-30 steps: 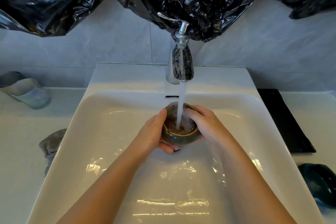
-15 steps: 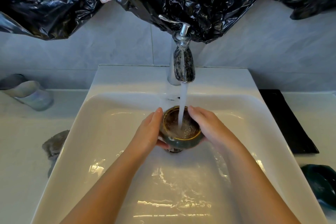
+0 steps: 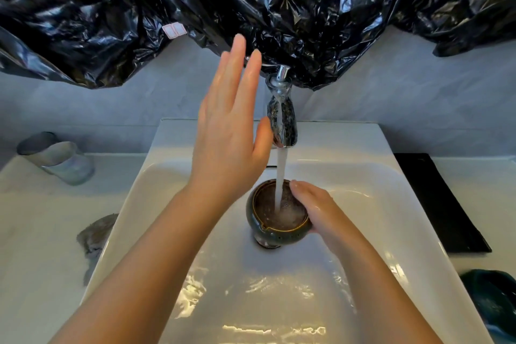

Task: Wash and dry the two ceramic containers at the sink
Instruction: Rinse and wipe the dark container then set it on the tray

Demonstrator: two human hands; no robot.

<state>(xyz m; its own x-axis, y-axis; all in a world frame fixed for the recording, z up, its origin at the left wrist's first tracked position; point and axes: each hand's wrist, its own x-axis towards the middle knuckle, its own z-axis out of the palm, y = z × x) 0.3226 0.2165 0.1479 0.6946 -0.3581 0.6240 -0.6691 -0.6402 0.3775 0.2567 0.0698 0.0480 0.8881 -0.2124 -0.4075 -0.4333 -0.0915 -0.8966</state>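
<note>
A small dark green ceramic cup (image 3: pixel 265 227) with a gold rim and a pouring lip sits under the running water in the middle of the white sink (image 3: pixel 173 218). My right hand (image 3: pixel 318 209) grips its right side. My left hand (image 3: pixel 231 131) is raised with flat, spread fingers just left of the chrome tap (image 3: pixel 282 114), its fingertips near the tap lever. A second dark teal ceramic container (image 3: pixel 491 301) rests on the counter at the lower right, partly cut off by the frame edge.
Black plastic sheeting (image 3: pixel 251 3) hangs across the wall above the tap. A glass tumbler (image 3: pixel 61 160) lies on the left counter, and a grey cloth (image 3: pixel 96 234) rests beside the sink's left edge. A black mat (image 3: pixel 438 198) lies on the right counter.
My left hand has let go of the cup and risen up beside the tap. The right hand alone still holds the cup under the stream.
</note>
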